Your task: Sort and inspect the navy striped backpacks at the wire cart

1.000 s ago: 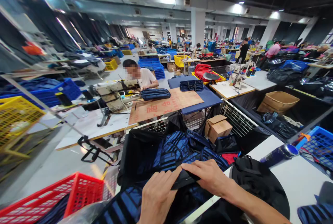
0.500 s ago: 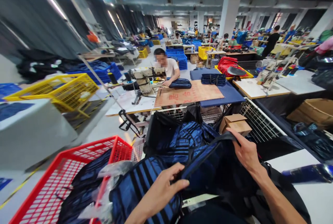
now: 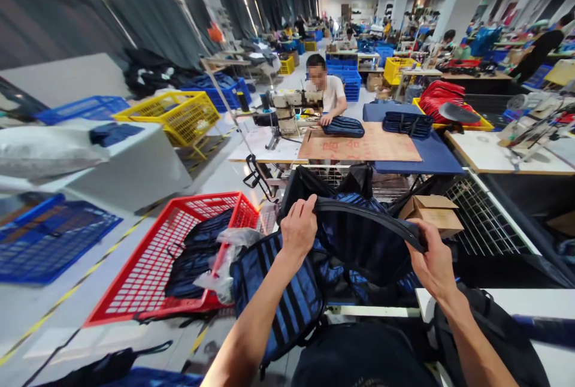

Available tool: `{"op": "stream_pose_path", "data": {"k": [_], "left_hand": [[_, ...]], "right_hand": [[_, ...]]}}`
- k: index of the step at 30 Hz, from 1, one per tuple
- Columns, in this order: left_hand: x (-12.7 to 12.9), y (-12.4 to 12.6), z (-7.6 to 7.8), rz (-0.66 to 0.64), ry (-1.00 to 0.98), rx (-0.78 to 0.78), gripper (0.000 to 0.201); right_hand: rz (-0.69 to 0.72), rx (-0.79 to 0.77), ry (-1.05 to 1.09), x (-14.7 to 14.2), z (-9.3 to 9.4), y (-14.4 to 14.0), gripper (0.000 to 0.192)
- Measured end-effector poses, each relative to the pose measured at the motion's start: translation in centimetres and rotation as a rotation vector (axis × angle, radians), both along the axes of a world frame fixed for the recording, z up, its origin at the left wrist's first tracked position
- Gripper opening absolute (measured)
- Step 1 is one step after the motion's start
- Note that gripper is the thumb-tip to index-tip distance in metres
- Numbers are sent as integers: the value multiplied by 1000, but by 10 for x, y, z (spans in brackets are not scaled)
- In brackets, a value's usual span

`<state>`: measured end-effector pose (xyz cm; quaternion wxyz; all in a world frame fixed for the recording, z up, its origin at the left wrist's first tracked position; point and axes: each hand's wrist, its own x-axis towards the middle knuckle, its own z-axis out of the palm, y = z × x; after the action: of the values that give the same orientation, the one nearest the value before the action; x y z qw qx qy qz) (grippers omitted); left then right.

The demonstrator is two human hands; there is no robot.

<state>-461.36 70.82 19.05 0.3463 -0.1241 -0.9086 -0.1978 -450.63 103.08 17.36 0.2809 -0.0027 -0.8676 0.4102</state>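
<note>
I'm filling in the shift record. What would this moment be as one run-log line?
left hand: grips bag rim | right hand: grips same rim | blue striped bag: held up, stretched between hands | red crate: lower left, holds dark bags

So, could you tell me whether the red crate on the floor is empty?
No, the red crate holds dark blue fabric pieces and a clear plastic bag.

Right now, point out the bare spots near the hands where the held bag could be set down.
Bare room: the white tabletop right of the right hand, between the black bag and the wire rack; also the right half of the red crate. Crowded: the bin of blue striped bags under the left hand, both hands' grip on the dark bag.
</note>
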Motion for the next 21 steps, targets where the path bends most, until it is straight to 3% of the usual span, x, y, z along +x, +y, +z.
{"op": "stream_pose_path", "data": {"k": [3,6,8,10,13,16,18,21], "left_hand": [[6,7,3,-97,-67,227,40],[22,21,2,-137,-152,567,33],[40,36,-3,-170,-290,760,31],[58,54,-8,-294,-514,873,30],[75,76,-13,-542,-845,1099,46],[80,86,-12,-626,-986,1394,60],[82,87,-10,-620,-1013,1422,63],[86,86,-10,-653,-1074,1334,64]], "right_hand": [[-54,-36,47,-5,-7,-7,27],[-206,-95,130,-13,-14,-9,26],[-253,-115,148,-18,-18,-9,26],[-239,-120,141,-20,-24,-10,27],[-203,-113,127,-20,-31,-12,27],[-211,-122,143,-17,-35,-14,27],[-233,-152,169,-16,-36,-13,27],[-296,-221,183,-17,-39,-7,29]]}}
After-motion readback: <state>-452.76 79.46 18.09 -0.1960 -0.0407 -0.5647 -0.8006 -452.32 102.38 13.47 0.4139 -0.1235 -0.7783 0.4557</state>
